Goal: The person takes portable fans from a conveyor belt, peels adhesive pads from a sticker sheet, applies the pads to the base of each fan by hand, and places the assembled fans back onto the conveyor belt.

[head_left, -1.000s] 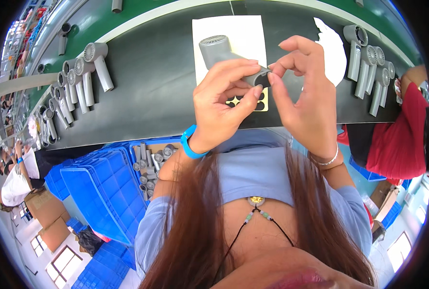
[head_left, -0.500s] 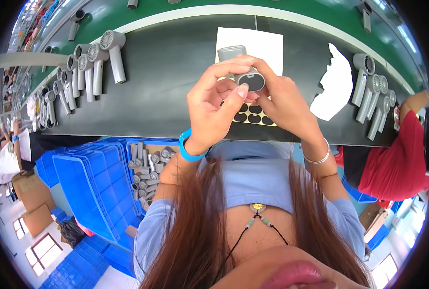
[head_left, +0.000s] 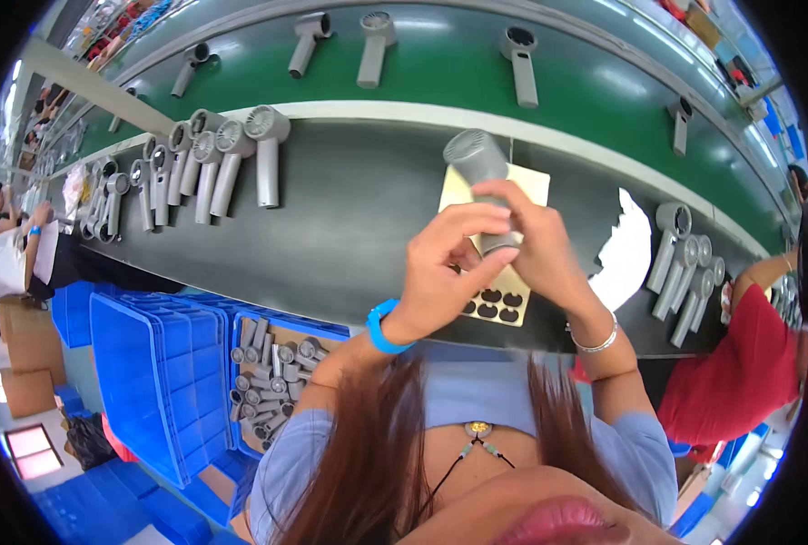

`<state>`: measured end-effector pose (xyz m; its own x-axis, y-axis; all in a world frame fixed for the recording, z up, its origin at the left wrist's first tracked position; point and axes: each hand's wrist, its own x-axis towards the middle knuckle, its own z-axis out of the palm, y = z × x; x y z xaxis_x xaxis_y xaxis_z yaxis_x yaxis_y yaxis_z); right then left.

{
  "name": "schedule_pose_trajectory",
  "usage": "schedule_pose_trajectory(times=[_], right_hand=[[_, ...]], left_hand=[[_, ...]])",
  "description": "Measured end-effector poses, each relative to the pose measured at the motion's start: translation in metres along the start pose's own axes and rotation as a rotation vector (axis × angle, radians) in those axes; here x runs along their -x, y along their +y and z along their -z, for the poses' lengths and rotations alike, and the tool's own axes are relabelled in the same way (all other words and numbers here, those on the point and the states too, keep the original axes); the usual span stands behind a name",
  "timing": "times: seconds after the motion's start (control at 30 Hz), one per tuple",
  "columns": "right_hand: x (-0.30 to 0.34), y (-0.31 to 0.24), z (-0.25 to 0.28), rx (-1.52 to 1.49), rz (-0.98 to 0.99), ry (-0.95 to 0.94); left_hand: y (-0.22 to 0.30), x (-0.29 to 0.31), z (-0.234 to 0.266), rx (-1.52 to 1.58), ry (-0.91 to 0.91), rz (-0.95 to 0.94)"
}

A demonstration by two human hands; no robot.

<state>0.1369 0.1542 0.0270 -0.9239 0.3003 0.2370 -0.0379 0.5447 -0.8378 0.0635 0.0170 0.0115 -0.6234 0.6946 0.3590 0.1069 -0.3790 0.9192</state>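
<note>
Your left hand (head_left: 442,274) and right hand (head_left: 549,256) have fingers clamped on the gray fan (head_left: 478,160), above the sticker sheet (head_left: 533,187); torn paper (head_left: 625,254) right of sheet, fan row (head_left: 206,186) left.

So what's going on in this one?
A person at a dark bench holds a grey fan by its handle, with the left hand and right hand both on it. It is over a pale sheet bearing black ovals. Torn white paper lies to the right. More fans stand grouped at left and right, and others ride a green belt beyond.
</note>
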Motion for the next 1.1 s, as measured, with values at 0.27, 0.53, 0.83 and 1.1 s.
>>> schedule_pose_trajectory(times=[0.27, 0.53, 0.83, 1.1], right_hand=[[-0.109, 0.143, 0.103, 0.682, 0.137, 0.399], [-0.142, 0.198, 0.142, 0.992, -0.012, 0.379], [-0.146, 0.120, 0.030, 0.681, -0.089, 0.216], [-0.165, 0.160, 0.077, -0.054, -0.252, -0.101]], left_hand=[[-0.005, -0.002, 0.016, -0.239, 0.030, -0.029], [-0.031, -0.018, 0.056, -0.511, 0.053, -0.037], [-0.121, -0.200, 0.185, -1.557, 0.454, -0.108], [-0.140, -0.207, 0.185, -1.417, 0.484, -0.069]])
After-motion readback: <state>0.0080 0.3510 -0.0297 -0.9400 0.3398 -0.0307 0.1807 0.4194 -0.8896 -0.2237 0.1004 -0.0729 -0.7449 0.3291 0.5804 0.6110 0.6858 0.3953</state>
